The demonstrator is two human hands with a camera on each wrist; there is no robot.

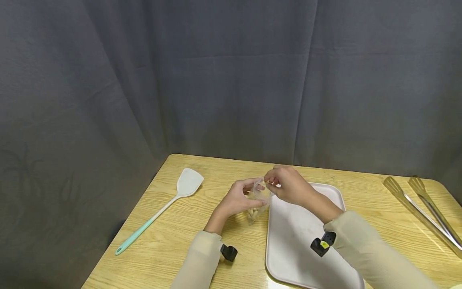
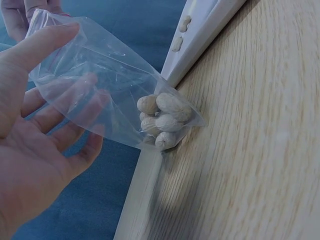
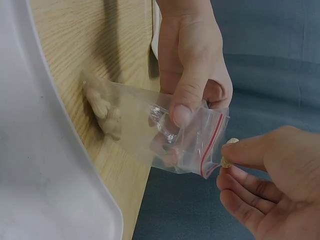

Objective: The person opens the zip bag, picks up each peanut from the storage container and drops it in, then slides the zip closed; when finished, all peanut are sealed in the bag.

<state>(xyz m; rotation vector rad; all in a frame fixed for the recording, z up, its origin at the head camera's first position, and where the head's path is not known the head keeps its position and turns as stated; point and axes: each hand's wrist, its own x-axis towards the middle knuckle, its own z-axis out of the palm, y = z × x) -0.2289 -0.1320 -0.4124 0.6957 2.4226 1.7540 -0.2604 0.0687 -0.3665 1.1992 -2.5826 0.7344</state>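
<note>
- Several unshelled peanuts [image 2: 169, 122] sit at the bottom of a clear zip-seal bag [image 2: 117, 75], just beside the pale tray [image 1: 296, 245] on the counter [image 1: 223, 164].
- Left hand [image 1: 236, 198]: thumb and partly spread fingers hold the bag near its red-striped mouth.
- Right hand [image 1: 288, 185]: thumb and forefinger, nearly together, pinch one peanut [image 3: 226, 163] at that mouth.
- Yellow label [image 1: 324, 244] on the black right-wrist camera [image 1: 317, 249]: its marking seems too small to read.

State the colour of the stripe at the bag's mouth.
Red; the stripe shows best in the right wrist view.
</note>
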